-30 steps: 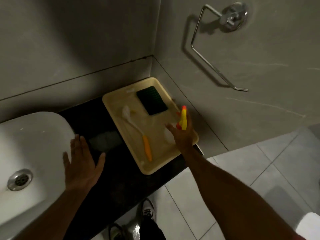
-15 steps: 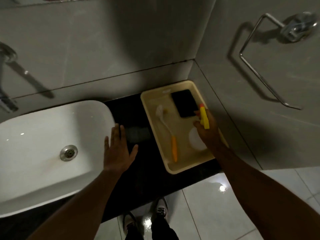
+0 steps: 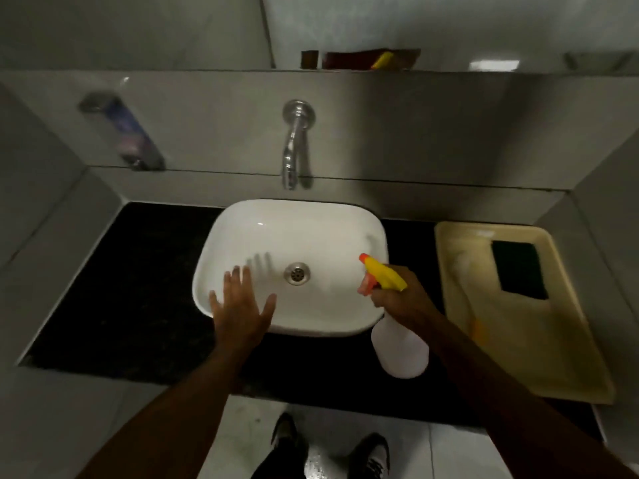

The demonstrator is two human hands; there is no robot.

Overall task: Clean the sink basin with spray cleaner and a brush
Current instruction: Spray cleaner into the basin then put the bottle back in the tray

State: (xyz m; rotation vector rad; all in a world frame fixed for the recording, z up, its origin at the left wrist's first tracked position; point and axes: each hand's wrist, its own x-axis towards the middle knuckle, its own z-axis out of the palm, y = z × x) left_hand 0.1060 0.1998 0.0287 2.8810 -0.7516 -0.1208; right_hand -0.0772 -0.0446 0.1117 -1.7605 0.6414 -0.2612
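The white sink basin (image 3: 290, 236) sat on the black desk (image 3: 138, 288) under a chrome wall tap (image 3: 294, 146), with a metal drain (image 3: 296, 273) at its middle and nothing else lying in the bowl. The right hand (image 3: 401, 299) had its grip closed around the neck of the spray bottle (image 3: 399, 347), fingers wrapped below the yellow trigger head (image 3: 383, 276). The orange nozzle (image 3: 363, 258) pointed over the basin's right side, while the white bottle body hung tilted over the desk by the basin's front right corner. No label or writing could be read on it. The left hand (image 3: 242, 305) was spread wide with its grip fully open, holding nothing, over the basin's front left rim.

To the right, apart from the basin, a cream tray (image 3: 560, 375) lay on the desk. It held a dark green scrub pad (image 3: 520, 269) toward its back and, along its left side, a blurred pale brush (image 3: 466, 288) with an orange handle. On the left wall a soap dispenser (image 3: 128, 133) was too blurred to read.
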